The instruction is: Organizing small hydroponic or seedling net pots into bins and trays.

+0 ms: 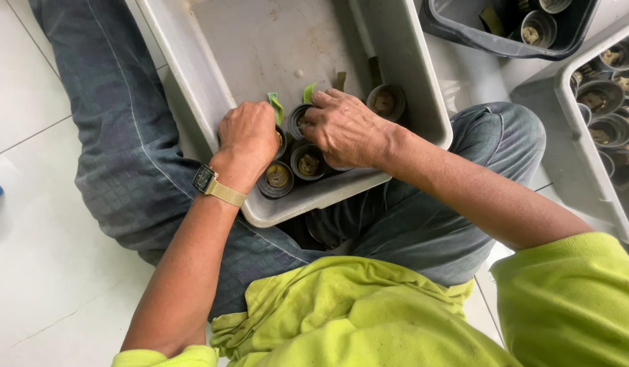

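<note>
Grey tray (423, 102): both hands grip green-tabbed pots (301, 122).

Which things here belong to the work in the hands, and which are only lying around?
In use:
left hand on a green strip
right hand on small black pots
grey tray holding them

Lying about:
dark bin with pots
second grey tray, full of pots

Head camera looks steeply down, close over lap and grey tray (423, 102), perhaps tilted
</note>
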